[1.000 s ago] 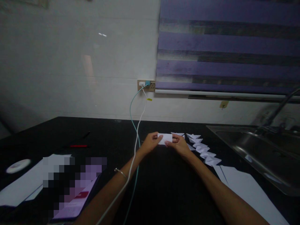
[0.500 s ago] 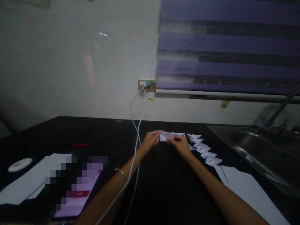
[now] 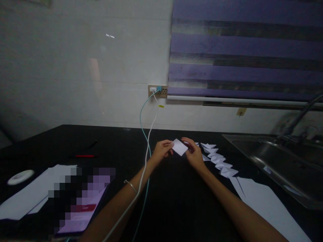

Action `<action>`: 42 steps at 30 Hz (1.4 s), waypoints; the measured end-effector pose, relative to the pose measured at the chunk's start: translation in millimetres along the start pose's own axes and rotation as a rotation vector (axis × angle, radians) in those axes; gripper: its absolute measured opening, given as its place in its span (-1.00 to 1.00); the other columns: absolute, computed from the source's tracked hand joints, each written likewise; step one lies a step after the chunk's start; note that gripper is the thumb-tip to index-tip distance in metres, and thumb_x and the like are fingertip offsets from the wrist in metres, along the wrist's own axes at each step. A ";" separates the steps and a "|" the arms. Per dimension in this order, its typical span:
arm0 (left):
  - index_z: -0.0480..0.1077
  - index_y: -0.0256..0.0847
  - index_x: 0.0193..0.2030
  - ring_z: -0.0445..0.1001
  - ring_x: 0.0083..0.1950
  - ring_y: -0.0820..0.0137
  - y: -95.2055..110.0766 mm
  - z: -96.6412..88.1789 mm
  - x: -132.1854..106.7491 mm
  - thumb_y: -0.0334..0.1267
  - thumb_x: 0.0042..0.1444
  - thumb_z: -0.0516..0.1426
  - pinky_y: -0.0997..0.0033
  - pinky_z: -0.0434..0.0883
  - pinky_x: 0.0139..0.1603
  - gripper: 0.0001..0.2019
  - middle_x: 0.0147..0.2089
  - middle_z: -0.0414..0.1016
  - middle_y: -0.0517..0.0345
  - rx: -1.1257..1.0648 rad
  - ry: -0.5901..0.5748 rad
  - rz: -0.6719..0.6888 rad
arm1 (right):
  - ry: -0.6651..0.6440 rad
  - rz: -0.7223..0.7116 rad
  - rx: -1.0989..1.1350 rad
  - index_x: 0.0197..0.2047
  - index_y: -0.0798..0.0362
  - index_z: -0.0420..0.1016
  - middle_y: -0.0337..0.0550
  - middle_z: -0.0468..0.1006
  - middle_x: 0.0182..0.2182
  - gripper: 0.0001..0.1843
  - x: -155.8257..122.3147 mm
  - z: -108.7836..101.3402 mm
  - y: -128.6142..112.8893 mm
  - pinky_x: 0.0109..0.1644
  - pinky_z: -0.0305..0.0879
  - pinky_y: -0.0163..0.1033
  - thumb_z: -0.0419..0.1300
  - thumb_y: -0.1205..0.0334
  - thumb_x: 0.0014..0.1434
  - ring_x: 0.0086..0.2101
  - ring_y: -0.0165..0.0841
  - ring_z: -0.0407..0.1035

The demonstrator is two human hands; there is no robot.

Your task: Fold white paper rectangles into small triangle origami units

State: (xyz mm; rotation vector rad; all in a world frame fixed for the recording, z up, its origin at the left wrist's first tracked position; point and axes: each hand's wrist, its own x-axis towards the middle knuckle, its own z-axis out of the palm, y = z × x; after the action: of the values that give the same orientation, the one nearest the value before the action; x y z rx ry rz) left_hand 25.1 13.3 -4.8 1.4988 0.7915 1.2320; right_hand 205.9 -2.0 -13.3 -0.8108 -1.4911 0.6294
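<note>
A small white folded paper [image 3: 179, 147] is held just above the black counter [image 3: 176, 198] between both hands. My left hand [image 3: 160, 151] pinches its left corner with closed fingers. My right hand [image 3: 194, 153] holds its right side, fingers curled around the edge. A thin bracelet sits on my left wrist. To the right of my right hand lies a row of several folded white paper pieces [image 3: 219, 161] on the counter.
A steel sink [image 3: 280, 161] with a tap is at the right. White sheets [image 3: 264, 201] lie at the front right and front left [image 3: 30, 193]. Two cables [image 3: 146, 134] run from a wall socket across the counter. A red pen [image 3: 84, 156] and a white disc [image 3: 20, 176] lie left.
The paper was a long flat strip held between both hands; it now shows as a smaller tilted square, folded over. Both hands stayed at the same spot.
</note>
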 end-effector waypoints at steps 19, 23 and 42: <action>0.49 -0.37 -0.34 0.32 -0.57 0.55 6.7 2.8 -2.8 -0.13 0.07 0.16 0.58 0.19 -0.58 -0.72 -0.47 0.49 0.07 0.047 -0.107 -0.007 | 0.067 0.124 -0.002 -0.29 0.07 0.55 -0.10 0.60 -0.31 -0.78 3.6 -3.2 -6.0 -0.12 0.37 -0.12 0.30 0.14 -0.01 -0.27 -0.25 0.47; 0.46 -0.36 -0.35 0.37 -0.56 0.50 3.3 1.4 -0.7 -0.09 0.09 0.13 0.57 0.18 -0.62 -0.70 -0.51 0.47 0.09 0.035 -0.083 -0.012 | 0.028 0.111 -0.050 -0.28 0.08 0.56 -0.08 0.60 -0.30 -0.77 2.2 -1.9 -11.2 -0.14 0.38 -0.12 0.30 0.15 0.00 -0.26 -0.23 0.47; 0.48 -0.36 -0.37 0.41 -0.52 0.47 -0.3 2.2 -0.4 -0.13 0.00 0.16 0.58 0.17 -0.61 -0.74 -0.48 0.49 0.06 -0.041 -0.066 -0.056 | -0.255 -0.503 -0.521 -0.03 -0.12 0.51 -0.06 0.44 -0.06 -0.62 -4.5 -3.8 -25.1 -0.08 0.33 -0.02 0.14 0.44 0.12 -0.07 -0.22 0.30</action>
State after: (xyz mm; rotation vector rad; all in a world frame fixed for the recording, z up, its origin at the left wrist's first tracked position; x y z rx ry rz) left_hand 27.2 12.4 -5.2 1.4669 0.7557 1.1451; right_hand 206.7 -21.0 4.1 -0.7128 -2.0428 -0.0462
